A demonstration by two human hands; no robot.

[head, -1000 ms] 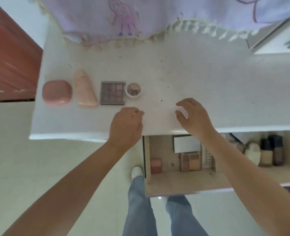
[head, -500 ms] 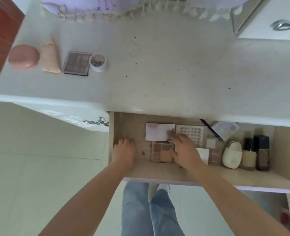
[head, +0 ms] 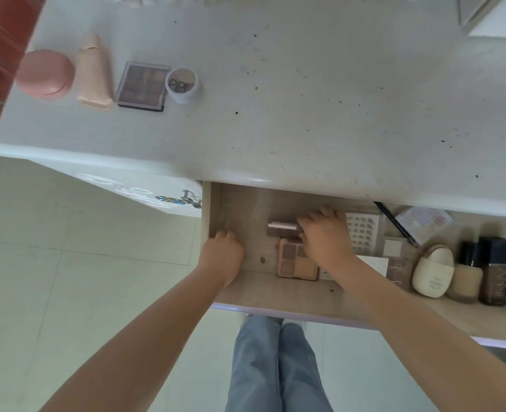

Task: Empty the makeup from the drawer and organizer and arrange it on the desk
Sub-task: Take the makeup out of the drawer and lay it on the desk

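Observation:
The drawer under the white desk stands open. My left hand is at its left end, fingers curled down over the spot where a small pink box lay; the box is hidden beneath it. My right hand grips the right edge of a flat brown palette, whose far edge glints. A peach eyeshadow palette lies just in front of it. On the desk's left stand a pink compact, a peach tube, a dark palette and a white jar.
Further right in the drawer are a sheet of nail tips, a black pencil, a paper packet, a white oval bottle and two foundation bottles. My legs stand below the drawer front.
Both hands came down from the desk top into the drawer. The left now covers the small pink box; the right has closed on the brown palette, which has tilted.

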